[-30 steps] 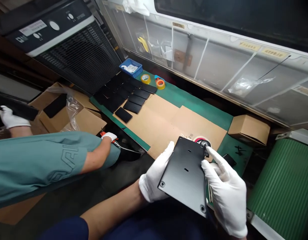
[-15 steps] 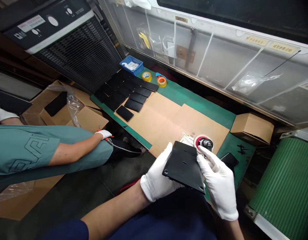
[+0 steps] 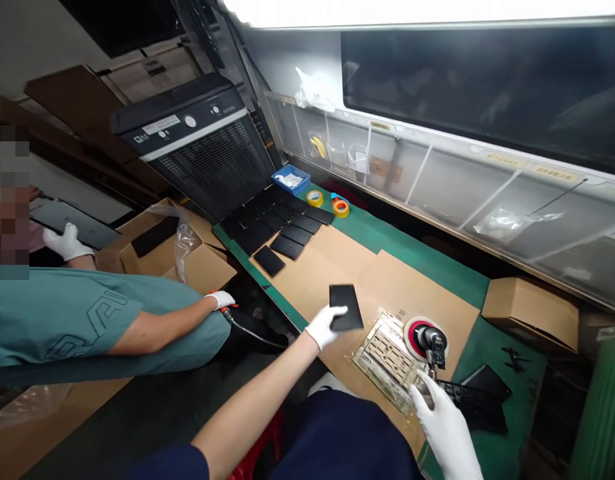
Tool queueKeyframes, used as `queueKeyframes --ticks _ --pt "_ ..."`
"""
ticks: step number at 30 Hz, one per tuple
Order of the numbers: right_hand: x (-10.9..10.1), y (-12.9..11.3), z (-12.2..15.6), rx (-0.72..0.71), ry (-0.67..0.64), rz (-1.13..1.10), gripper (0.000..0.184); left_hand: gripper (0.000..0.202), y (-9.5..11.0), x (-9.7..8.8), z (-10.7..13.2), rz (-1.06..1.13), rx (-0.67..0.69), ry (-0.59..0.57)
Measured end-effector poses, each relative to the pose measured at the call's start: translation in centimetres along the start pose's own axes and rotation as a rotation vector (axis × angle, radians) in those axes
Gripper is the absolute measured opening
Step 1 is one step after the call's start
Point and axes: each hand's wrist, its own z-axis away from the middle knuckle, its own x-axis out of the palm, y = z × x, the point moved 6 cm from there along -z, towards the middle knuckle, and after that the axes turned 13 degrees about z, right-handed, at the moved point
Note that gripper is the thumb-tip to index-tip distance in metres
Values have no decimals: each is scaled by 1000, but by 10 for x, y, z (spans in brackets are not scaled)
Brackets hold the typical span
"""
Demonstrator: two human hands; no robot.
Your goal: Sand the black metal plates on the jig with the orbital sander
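My left hand (image 3: 326, 327), in a white glove, grips a flat black rectangular panel (image 3: 346, 303) by its near left edge, over the cardboard. To the right, my gloved right hand (image 3: 444, 417) has its thumb and fingers apart, with no held thing visible. It is by the near right end of a slotted fixture plate (image 3: 387, 357) and just below a round sander (image 3: 422, 339) with a red-and-white pad. Black parts (image 3: 480, 400) lie beyond its fingers on the green mat. Rows of similar black panels (image 3: 287, 227) cover the table's far left.
A co-worker in a green shirt (image 3: 87, 320) stands at left, one gloved hand on an orange-handled tool (image 3: 227, 308). Tape rolls (image 3: 314, 198) and a blue bin (image 3: 291, 179) sit at the back. A cardboard box (image 3: 530, 313) stands at right; an open carton (image 3: 207, 263) is at left.
The panel was in both hands near my body; my left hand now holds it alone, farther out over the cardboard. My right hand has let go and moved lower. The view has tilted up.
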Motion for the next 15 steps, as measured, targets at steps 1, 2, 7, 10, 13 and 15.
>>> queueKeyframes --ticks 1,2,7,10,13,15 --pt "2 -1 1 -8 -10 5 68 29 20 5 -11 30 38 -4" --pt "4 -3 1 -14 -16 4 69 40 37 7 -20 48 75 12" --pt "17 -12 0 -11 -46 -62 73 66 38 -39 -30 -103 149 284" --pt "35 -5 -11 -1 -67 -61 72 53 -14 -80 -10 -193 60 333" --pt "58 7 -23 -31 -72 -49 65 45 -45 -113 22 -289 -20 345" --pt "68 10 -28 -70 -30 -58 55 42 -35 -126 41 -339 -50 336"
